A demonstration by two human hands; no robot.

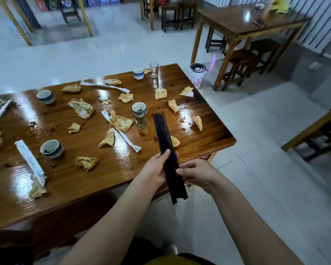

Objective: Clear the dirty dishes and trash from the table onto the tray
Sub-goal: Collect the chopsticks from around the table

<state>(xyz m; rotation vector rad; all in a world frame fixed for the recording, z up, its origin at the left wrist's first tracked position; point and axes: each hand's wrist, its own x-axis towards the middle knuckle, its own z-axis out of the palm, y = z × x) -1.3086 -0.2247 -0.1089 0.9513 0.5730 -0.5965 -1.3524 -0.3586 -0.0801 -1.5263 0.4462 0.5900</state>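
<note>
Tabletop (pixel 80 180) is a proper mess. Far left there's a long paper wrapper (pixel 30 159) just beside a small cup (pixel 51 148) with dark bits in it. Crumpled napkins (pixel 81 108) and sauce spots are scattered all over. Mid-table another cup (pixel 139 109) sits on, or right behind, a glass (pixel 140 122); can't tell which. Just right of that is the bundle of black chopsticks (pixel 163 134), held over the near right corner with its tips pointing away. The left hand (pixel 155 169) wraps it from the left, thumb on top. The right hand (pixel 197 174) pinches the lower part from the right. Both bare forearms reach forward. A bin (pixel 197 73) stands on the floor past the far corner.
</note>
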